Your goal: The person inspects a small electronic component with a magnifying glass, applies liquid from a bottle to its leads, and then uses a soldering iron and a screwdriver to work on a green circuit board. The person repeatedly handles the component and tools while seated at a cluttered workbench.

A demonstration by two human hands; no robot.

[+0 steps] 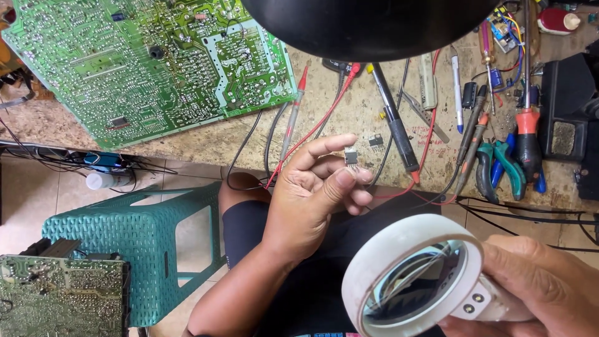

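One small black chip (351, 157) pinched in raised left hand (312, 196); right hand (536, 284) gripping one white round magnifier (415, 274), perhaps lit.

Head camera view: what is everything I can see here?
circuit board: 1, green, bench top left
second board: 1, green, bottom left
stool: 1, teal, below the bench
lamp shade: 1, black, top centre
probes: 2, red-tipped, on the bench
pliers: 1, green-handled, right
chip: 1, black, pinched in the left hand
magnifier: 1, white, in the right hand
left hand: centre
right hand: bottom right
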